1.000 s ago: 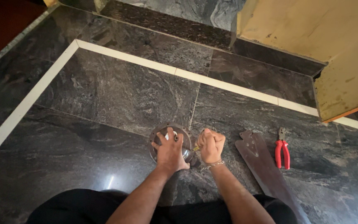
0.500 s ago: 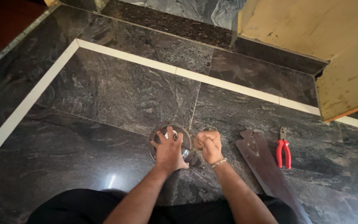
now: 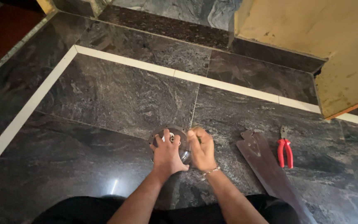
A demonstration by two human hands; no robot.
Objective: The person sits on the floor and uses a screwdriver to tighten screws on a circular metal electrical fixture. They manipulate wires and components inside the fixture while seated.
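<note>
one round metal housing (image 3: pixel 168 137) lies flat on the dark stone floor (image 3: pixel 104 99), right at the joint between two slabs and just in front of the person's knees. it is a grey disc with a ring of small holes along its rim and a shiny, rounded middle; most of it is covered by the hands. the left hand (image 3: pixel 167 154) lies spread over the top of it, fingers pressing on the disc, not clenched. the right hand (image 3: pixel 202 149) is closed into a fist at the housing's right edge, wrist wearing a thin bracelet; what it grips cannot be made out. to the right, well apart from the hands, lies one long grey metal blade (image 3: pixel 266 166) with screw holes at its near-hand end, and just beside that one pair of red-handled pliers (image 3: pixel 284 150). one pale strip (image 3: pixel 195 79) crosses the floor beyond.
</note>
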